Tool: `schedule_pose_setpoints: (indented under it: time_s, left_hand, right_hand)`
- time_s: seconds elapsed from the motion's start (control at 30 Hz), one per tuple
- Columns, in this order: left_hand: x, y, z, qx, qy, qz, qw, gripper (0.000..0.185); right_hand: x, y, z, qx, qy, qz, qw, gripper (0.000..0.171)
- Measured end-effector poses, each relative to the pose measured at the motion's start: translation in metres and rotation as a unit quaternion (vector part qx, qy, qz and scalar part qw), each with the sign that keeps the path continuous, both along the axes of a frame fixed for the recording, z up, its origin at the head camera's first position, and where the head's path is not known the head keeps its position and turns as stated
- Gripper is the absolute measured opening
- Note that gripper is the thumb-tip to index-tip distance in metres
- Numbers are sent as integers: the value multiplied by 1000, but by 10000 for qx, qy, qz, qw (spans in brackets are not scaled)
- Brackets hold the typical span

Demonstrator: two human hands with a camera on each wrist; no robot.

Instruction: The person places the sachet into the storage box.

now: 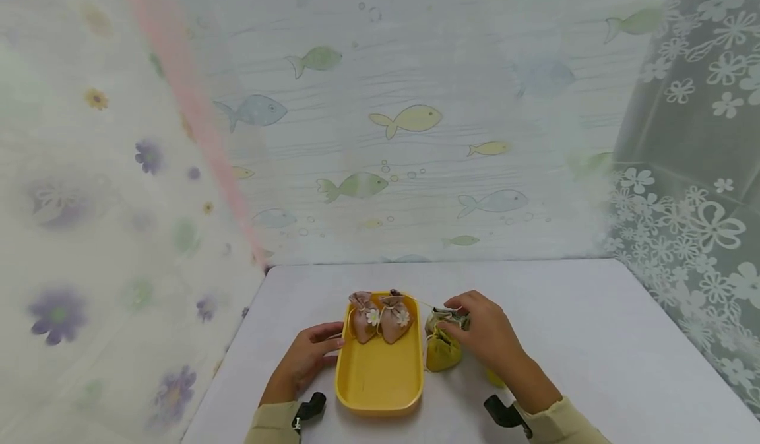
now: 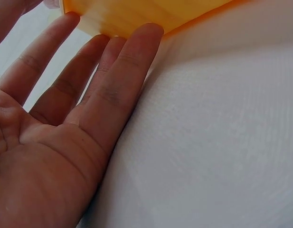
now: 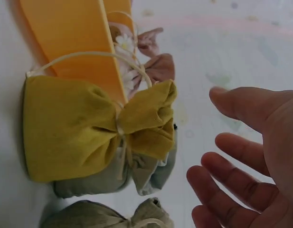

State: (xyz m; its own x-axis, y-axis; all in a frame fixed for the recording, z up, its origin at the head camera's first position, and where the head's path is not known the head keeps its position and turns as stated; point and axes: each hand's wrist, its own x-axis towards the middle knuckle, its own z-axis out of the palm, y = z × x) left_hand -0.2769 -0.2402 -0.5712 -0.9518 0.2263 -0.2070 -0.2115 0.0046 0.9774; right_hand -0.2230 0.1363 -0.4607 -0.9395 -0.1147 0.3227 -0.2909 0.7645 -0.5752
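White table (image 1: 570,325), yellow tray (image 1: 380,381), drawstring bags (image 1: 443,353) alongside

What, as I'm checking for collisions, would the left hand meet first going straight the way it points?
The left hand would likely meet the yellow tray first; fingertips reach its side wall, perhaps touching.

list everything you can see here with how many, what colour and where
table: 1, white, under everything
tray: 1, yellow, on the table
pink pouches: 2, dusky pink, in the tray's far end
flowers: 2, white, on the pink pouches
yellow pouch: 1, mustard, right of the tray
grey pouches: 2 seen, grey-green, by the yellow pouch
yellow thing: 1, yellow, mostly hidden by the right arm, unclear
fish backdrop: 1, whitish, behind the table
flower backdrop: 1, white with purple flowers, left
patterned sheet: 1, grey with white flowers, right
wrist devices: 2, black, at the wrists
sleeves: 2, beige, on the forearms
left hand: 1, against the tray
right hand: 1, by the pouches
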Motion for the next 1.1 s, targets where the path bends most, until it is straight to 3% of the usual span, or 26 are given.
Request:
schedule_pose_setpoints:
  time_s: [0.4,0.63,0.87,1.1]
  left_hand:
    - [0,-1,0,-100,-69,42,9999,59]
    - [-3,0,0,63,-1,-52,10000,57]
    - [-2,-1,0,73,-31,-48,10000,57]
    - [-2,0,0,70,-21,-106,9999,57]
  right_hand:
    - [2,-3,-14,50,-543,86,9985,49]
    - [2,-4,-20,84,-538,120,9984,50]
    - [2,-6,-24,188,-231,181,9994,49]
    - [1,-7,-28,313,-366,166,9987,52]
